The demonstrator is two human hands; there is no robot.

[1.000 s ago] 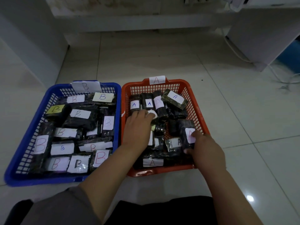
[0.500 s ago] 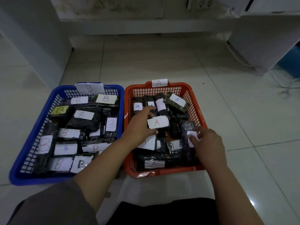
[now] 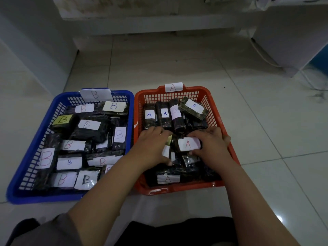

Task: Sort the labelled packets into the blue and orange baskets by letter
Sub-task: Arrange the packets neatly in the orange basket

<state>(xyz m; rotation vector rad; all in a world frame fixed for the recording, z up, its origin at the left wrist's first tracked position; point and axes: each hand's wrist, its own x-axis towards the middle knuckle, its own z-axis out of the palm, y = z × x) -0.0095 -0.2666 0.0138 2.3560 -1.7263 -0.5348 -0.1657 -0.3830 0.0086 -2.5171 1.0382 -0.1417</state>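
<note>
A dark packet with a white label bearing a red A sits in the middle of the orange basket, on top of the other packets there. The right hand wraps around its right end, fingers curled over the top edge and thumb under the lower edge, so the packet is pinched between them. The left hand lies just to the left of it, palm down on the heap, fingers reaching toward the packet's left end; whether those fingers actually grip anything cannot be told, since the fingertips are hidden among the dark wrappers.

Behind the hands, toward the far wall of the orange basket, stand three upright packets marked A, and a fourth packet with a blue A rests tilted across the upper right corner. Another A packet lies flat along the near wall, below the wrists. A paper tag with a red A is fixed to the far rim.

Touching the orange basket on its left is the blue basket, occupying the left centre of the frame. It is packed with dark packets labelled B, one with a yellow label near its upper left, and a B tag on its far rim.

Both baskets sit on a pale tiled floor. Grey sleeves and dark trousers fill the bottom edge. A white cabinet stands in the upper right, with a cable running along its base.
</note>
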